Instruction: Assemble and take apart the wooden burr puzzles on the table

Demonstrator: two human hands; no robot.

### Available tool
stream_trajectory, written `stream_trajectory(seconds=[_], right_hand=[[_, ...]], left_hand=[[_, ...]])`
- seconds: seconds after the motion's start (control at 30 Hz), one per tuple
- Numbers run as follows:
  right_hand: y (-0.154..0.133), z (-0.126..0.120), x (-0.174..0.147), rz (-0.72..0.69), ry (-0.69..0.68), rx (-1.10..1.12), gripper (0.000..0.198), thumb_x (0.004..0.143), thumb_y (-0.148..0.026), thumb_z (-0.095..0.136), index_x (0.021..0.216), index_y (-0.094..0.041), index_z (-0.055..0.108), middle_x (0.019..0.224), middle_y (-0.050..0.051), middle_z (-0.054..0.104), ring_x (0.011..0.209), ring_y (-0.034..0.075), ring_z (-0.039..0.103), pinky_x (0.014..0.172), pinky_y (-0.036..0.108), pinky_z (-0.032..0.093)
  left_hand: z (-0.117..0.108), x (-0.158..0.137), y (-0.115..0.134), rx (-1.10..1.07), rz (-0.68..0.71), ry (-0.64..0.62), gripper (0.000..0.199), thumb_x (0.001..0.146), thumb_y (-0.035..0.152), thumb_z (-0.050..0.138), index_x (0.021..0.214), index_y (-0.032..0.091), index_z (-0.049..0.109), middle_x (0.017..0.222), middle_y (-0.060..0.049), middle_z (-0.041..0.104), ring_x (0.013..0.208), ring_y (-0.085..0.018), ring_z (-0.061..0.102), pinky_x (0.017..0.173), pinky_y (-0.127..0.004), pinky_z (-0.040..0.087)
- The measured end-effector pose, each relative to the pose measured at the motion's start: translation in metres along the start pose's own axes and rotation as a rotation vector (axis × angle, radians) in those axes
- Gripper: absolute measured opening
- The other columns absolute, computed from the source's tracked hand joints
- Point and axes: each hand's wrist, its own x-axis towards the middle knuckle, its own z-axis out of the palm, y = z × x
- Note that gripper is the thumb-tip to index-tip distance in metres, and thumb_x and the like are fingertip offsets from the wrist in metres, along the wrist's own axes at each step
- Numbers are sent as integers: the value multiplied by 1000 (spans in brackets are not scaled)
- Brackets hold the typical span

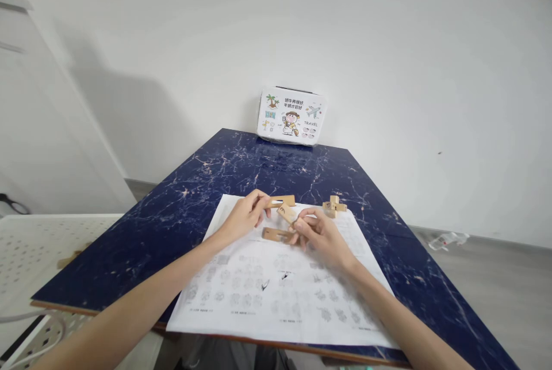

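Observation:
My left hand (251,209) grips the end of a slotted wooden puzzle piece (285,200) above the far part of a printed sheet (241,301). Between the fingertips of my right hand (317,229) is a wooden puzzle piece with a dark mark (284,213), tilted toward the left hand. A further wooden puzzle piece (272,234) lies just below, partly hidden by my right fingers. An assembled cross-shaped wooden puzzle (333,207) sits near the sheet's far right corner, apart from both hands.
The sheet, covered in small diagrams, lies on a dark blue marbled table (241,157). A white cartoon-printed case (292,116) leans by the wall at the back. Left stands a perforated white surface (38,249) with a wooden piece (69,259). Clear plastic packaging (448,239) lies on the floor at right.

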Motion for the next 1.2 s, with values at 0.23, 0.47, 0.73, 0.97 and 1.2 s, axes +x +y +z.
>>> stream_trajectory(seconds=[0.23, 0.47, 0.73, 0.97, 1.2], right_hand=[[0, -5, 5, 44, 56, 104, 51, 84, -63, 77, 112, -23, 60, 101, 9, 78, 83, 24, 77, 80, 42, 61], [-1, -4, 3, 78, -15, 143, 50, 84, -61, 77, 110, -21, 64, 100, 9, 77, 84, 23, 78, 82, 42, 62], [1, -4, 0, 81, -58, 122, 43, 88, -59, 74, 107, -22, 65, 100, 9, 78, 81, 22, 77, 84, 42, 61], [2, -4, -3, 112, -28, 170, 52, 86, -57, 77, 120, -26, 53, 101, 8, 79, 87, 25, 78, 88, 46, 60], [-1, -1, -6, 99, -30, 175, 60, 88, -54, 77, 129, -27, 43, 100, 8, 80, 85, 26, 78, 85, 46, 61]], left_hand=[[17, -3, -5, -93, 26, -46, 22, 105, 45, 44, 109, 23, 47, 105, -5, 73, 62, -13, 66, 55, -27, 51], [15, -9, 1, 73, 70, -53, 19, 106, 43, 46, 108, 24, 49, 96, -5, 76, 75, -19, 72, 68, -31, 54], [9, -12, 7, 341, 138, -113, 14, 105, 34, 43, 103, 25, 53, 95, -4, 74, 78, -22, 69, 69, -32, 48], [6, -13, 5, 375, 137, -173, 14, 105, 34, 44, 109, 26, 55, 89, -3, 72, 68, -20, 64, 64, -30, 44], [3, -12, 0, 400, 154, -179, 13, 104, 32, 45, 107, 25, 56, 80, -1, 68, 63, -19, 61, 59, -28, 40]])
